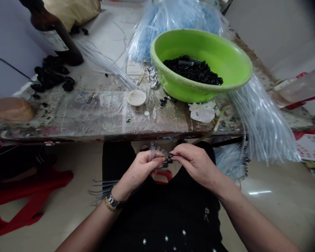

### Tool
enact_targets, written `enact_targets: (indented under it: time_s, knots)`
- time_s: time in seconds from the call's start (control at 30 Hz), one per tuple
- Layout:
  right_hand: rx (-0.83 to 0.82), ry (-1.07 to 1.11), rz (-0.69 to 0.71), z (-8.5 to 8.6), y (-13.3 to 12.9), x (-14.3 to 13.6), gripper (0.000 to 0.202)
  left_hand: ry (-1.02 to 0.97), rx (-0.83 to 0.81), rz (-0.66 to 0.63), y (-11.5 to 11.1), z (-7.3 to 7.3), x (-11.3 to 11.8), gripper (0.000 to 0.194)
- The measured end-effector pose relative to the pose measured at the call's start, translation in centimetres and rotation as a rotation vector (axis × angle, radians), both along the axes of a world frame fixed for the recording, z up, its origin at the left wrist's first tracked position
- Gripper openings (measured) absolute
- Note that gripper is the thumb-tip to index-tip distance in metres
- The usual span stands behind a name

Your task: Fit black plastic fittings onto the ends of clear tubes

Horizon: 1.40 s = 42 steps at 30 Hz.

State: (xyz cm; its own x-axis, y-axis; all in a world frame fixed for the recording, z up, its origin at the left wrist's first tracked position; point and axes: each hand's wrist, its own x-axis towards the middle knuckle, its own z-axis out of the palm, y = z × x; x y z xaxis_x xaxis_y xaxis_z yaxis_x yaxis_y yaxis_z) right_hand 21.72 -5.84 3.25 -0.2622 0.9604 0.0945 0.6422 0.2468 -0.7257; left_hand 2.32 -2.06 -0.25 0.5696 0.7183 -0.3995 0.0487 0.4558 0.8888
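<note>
Above my lap, my left hand (147, 164) is closed around a bundle of clear plastic tubes (155, 154), their ends sticking up past the fingers and their tails showing beside the watch. Several tube ends carry black pieces. My right hand (193, 161) pinches a small black piece (170, 156) at the tube ends, close to the left fingertips. On the table, a green basin (203, 91) holds a heap of small black pieces (194, 71).
Large bundles of clear tubes (262, 119) lie behind the basin and hang over the right edge. A small white dish (136, 98), a brown bottle (60, 42), black clumps (51, 73) and a round brown block (12, 109) stand leftward. A red stool (28, 196) is lower left.
</note>
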Motion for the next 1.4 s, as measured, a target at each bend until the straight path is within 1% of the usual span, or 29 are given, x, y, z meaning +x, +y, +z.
enact_targets:
  time_s: [0.3,0.53,0.7,0.83,0.9,1.03,1.1,1.17,1.23,1.3,1.4]
  knots:
    - [-0.048,-0.014,-0.025,-0.3,-0.6,-0.4,0.017,0.014,0.017,-0.018,-0.3,-0.2,0.3,0.016]
    - [-0.026,-0.019,-0.058,-1.0,-0.7,-0.9,0.017,0.016,0.013,0.03,-0.4,-0.4,0.6,0.016]
    - [-0.064,0.059,-0.125,-1.3,-0.6,-1.0,0.017,0.019,0.006,0.032,-0.3,-0.3,0.5,0.018]
    - [-0.068,0.16,-0.173,-1.5,-0.1,-1.0,0.014,-0.034,-0.028,0.026,-0.1,-0.3,0.1,0.022]
    - [-0.066,0.191,-0.188,-1.7,0.1,-0.8,0.015,-0.06,-0.042,0.043,0.0,-0.4,-0.3,0.026]
    - [-0.075,0.233,-0.262,-1.9,0.3,-0.5,0.022,-0.073,-0.026,0.119,0.0,-0.8,-0.6,0.028]
    - [-0.079,0.271,-0.282,-1.8,0.2,-0.6,0.03,-0.056,-0.012,0.15,-0.1,-0.9,-0.6,0.028]
    - [-0.097,0.299,-0.251,-1.6,0.1,-1.1,0.043,-0.047,0.002,0.162,-0.2,-1.0,-0.5,0.028]
    - [-0.122,0.296,-0.222,-1.5,0.1,-2.0,0.049,-0.057,0.014,0.16,-0.4,-1.0,-0.4,0.027]
    - [-0.126,0.285,-0.23,-1.5,0.1,-3.0,0.042,-0.066,0.019,0.154,-0.7,-1.0,-0.4,0.026]
    - [-0.122,0.319,-0.269,-1.7,0.3,-4.1,0.016,-0.09,0.005,0.179,-0.8,-0.8,-0.5,0.024]
